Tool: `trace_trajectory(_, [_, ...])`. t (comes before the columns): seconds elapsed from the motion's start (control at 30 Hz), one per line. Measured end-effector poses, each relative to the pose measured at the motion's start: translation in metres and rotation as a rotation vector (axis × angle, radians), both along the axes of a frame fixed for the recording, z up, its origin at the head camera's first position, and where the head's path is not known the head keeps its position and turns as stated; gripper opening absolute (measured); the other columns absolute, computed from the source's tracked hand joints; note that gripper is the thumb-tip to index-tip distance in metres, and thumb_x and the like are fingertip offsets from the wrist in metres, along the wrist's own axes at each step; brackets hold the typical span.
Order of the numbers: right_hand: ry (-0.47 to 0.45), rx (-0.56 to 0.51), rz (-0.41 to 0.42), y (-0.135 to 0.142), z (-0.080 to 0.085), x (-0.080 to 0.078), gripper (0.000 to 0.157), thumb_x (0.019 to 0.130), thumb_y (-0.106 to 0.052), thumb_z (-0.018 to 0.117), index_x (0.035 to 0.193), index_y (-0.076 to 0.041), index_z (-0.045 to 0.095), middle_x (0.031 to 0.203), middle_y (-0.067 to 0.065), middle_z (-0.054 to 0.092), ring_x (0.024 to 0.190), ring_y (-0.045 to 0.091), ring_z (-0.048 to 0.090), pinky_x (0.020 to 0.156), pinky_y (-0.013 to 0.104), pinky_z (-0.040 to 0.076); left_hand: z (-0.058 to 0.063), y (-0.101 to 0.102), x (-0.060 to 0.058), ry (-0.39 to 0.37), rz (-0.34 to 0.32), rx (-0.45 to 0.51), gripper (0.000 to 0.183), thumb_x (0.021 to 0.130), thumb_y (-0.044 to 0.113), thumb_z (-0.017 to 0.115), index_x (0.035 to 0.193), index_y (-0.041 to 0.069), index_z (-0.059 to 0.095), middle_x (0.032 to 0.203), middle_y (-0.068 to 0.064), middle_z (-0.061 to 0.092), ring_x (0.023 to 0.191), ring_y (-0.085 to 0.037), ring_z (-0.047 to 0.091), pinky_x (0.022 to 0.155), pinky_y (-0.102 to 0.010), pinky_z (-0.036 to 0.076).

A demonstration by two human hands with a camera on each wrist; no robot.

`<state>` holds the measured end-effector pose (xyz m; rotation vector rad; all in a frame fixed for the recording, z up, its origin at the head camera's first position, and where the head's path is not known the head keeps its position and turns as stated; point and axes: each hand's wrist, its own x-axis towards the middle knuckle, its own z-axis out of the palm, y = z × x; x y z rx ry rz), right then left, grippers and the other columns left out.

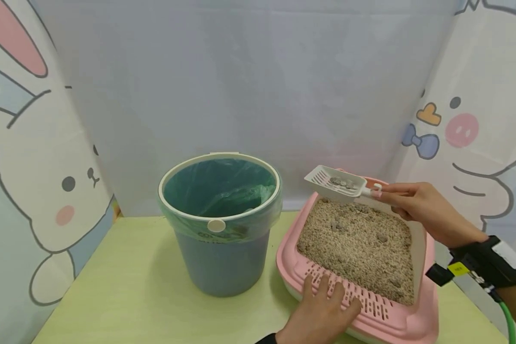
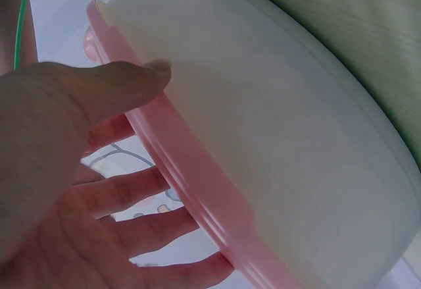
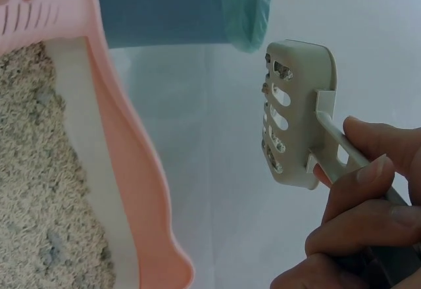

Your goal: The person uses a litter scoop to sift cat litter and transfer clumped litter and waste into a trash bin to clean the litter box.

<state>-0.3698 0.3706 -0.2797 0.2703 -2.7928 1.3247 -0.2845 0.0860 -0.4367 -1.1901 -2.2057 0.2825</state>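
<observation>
My right hand (image 1: 425,210) holds a white slotted litter scoop (image 1: 336,192) by its handle, raised over the back of the pink litter box (image 1: 289,260). Grey clumps (image 1: 343,182) lie in the scoop, and some show through its slots in the right wrist view. Beige litter (image 1: 361,253) fills the box, with a few darker clumps on its surface. At the box's front edge my left hand (image 1: 320,310) grips the pink rim (image 2: 191,170). Its fingers spread over the slotted ledge, and the thumb (image 2: 135,81) lies against the outer side.
Left of the box stands a blue-grey bin (image 1: 223,267) with a cream rim and a thin green liner (image 1: 266,193) folded over it. Both stand on a light green table (image 1: 124,286). Behind hangs a pale curtain (image 1: 249,95), flanked by panels with cartoon animals.
</observation>
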Motion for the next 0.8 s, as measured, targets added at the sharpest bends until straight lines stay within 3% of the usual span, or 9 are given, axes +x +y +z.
trace_trajectory(0.13, [0.049,-0.031,0.067,-0.031,0.02,-0.009,0.048,0.107,-0.038,0.06,0.142,-0.005,0.065,0.068,-0.001,0.031,0.059,0.023,0.029,0.063,0.033,0.035,-0.001,-0.001,0.0,-0.036,0.005,-0.001,0.036,0.108,0.052,0.046,0.138,0.033,0.055,0.13,0.0,0.068,0.125,-0.027,0.067,0.098,-0.046,0.058])
trace_trajectory(0.23, [0.066,-0.061,0.126,-0.055,0.034,-0.015,0.046,0.106,-0.037,0.061,0.14,-0.006,0.066,0.067,0.0,0.03,0.061,0.025,0.027,0.064,0.036,0.035,-0.001,-0.001,0.0,-0.059,-0.004,0.004,0.038,0.109,0.053,0.044,0.139,0.033,0.054,0.131,0.0,0.068,0.125,-0.026,0.066,0.096,-0.046,0.059])
trace_trajectory(0.4, [0.049,-0.05,0.154,-0.097,0.051,-0.022,0.047,0.102,-0.042,0.067,0.137,-0.01,0.069,0.073,-0.001,0.047,0.068,0.02,0.04,0.068,0.034,0.037,-0.002,-0.002,-0.002,-0.096,-0.02,0.009,0.05,0.104,0.066,0.044,0.14,0.032,0.053,0.132,0.0,0.066,0.125,-0.025,0.065,0.095,-0.045,0.058])
trace_trajectory(0.5, [0.061,-0.003,0.161,-0.123,0.056,-0.027,0.046,0.1,-0.044,0.07,0.135,-0.014,0.071,0.093,0.001,0.065,0.077,0.017,0.05,0.069,0.031,0.042,-0.004,-0.003,-0.003,-0.059,-0.024,0.02,0.062,0.097,0.078,0.043,0.138,0.032,0.053,0.129,0.001,0.066,0.122,-0.024,0.064,0.096,-0.045,0.057])
trace_trajectory(0.63, [0.127,0.087,0.215,-0.159,0.054,-0.034,0.045,0.098,-0.044,0.073,0.134,-0.017,0.072,0.118,0.008,0.074,0.081,0.016,0.061,0.07,0.031,0.048,-0.005,-0.002,-0.004,-0.002,-0.031,0.042,0.065,0.094,0.082,0.043,0.135,0.033,0.056,0.124,0.002,0.068,0.119,-0.025,0.065,0.096,-0.047,0.057])
trace_trajectory(0.73, [0.223,0.157,0.3,-0.187,0.049,-0.038,0.039,0.097,-0.038,0.074,0.13,-0.016,0.075,0.083,0.008,0.072,0.057,0.01,0.049,0.06,0.026,0.042,-0.004,-0.003,-0.005,-0.006,-0.022,0.034,0.062,0.096,0.08,0.042,0.134,0.033,0.056,0.122,0.002,0.068,0.118,-0.025,0.065,0.094,-0.048,0.057])
trace_trajectory(0.77, [0.27,0.2,0.323,-0.197,0.049,-0.038,0.037,0.097,-0.036,0.075,0.128,-0.016,0.076,0.087,0.006,0.076,0.055,0.009,0.05,0.061,0.025,0.042,-0.004,-0.003,-0.005,-0.01,-0.019,0.026,0.06,0.098,0.078,0.041,0.134,0.033,0.056,0.122,0.002,0.068,0.118,-0.025,0.065,0.093,-0.048,0.057])
trace_trajectory(0.8, [0.32,0.247,0.345,-0.205,0.047,-0.037,0.034,0.097,-0.034,0.076,0.126,-0.017,0.077,0.075,0.004,0.071,0.049,0.008,0.041,0.055,0.025,0.037,-0.004,-0.003,-0.005,0.002,-0.016,0.025,0.055,0.1,0.074,0.041,0.133,0.033,0.056,0.121,0.003,0.068,0.117,-0.024,0.065,0.092,-0.047,0.057])
